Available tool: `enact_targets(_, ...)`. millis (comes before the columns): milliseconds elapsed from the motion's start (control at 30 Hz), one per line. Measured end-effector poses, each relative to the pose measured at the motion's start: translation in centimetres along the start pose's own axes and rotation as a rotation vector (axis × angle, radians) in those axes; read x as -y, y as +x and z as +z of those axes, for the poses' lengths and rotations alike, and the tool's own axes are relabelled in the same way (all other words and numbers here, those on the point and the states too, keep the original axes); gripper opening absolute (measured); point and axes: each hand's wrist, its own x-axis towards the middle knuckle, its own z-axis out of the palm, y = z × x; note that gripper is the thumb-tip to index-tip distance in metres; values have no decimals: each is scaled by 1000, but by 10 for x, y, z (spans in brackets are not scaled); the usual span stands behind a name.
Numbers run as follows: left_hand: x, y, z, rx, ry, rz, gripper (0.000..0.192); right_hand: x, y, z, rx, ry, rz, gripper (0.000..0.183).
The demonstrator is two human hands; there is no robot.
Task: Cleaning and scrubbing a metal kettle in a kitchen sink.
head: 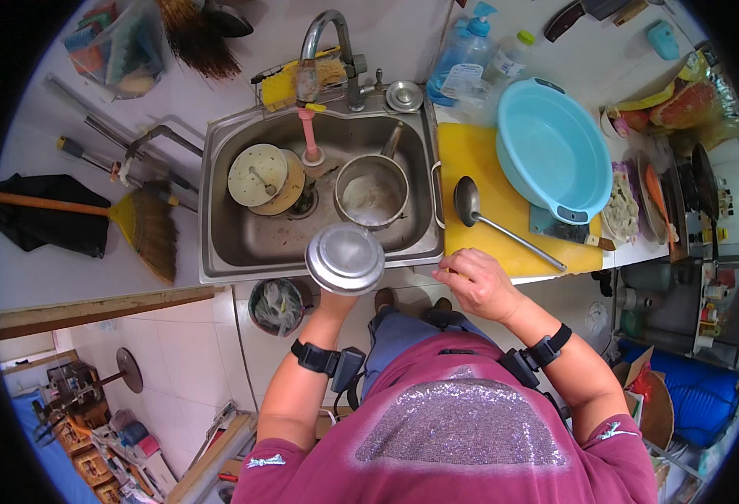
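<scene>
A round stainless steel lid or shallow bowl [345, 259] rests in my left hand [338, 305], held at the front rim of the steel sink [237, 268]. It hides most of the fingers. My right hand [480, 286] hovers by the counter's front edge with its fingers curled; whether anything small is pinched there cannot be made out. Inside the sink, a handled saucepan [372, 192] stands on the right. Stacked bowls [257, 175] lie on the left, a spoon in the top one. The faucet [308, 69] ends in a pink extension [308, 135] between them.
Right of the sink, a yellow cutting board [470, 142] carries a metal ladle [502, 230], a cleaver [561, 228] and a light-blue basin [552, 142]. Soap bottles [464, 63] stand behind. A lined bin [276, 307] sits below, and a broom [146, 230] is at left.
</scene>
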Motion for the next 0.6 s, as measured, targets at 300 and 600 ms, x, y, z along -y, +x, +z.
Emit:
enact_targets(300, 8, 1, 16, 74, 76, -329, 23, -2, -8, -4, -34, 41, 21, 30)
enact_targets(600, 18, 29, 39, -154, -372, -524, 13, 9, 37, 2, 37, 4, -195, 44)
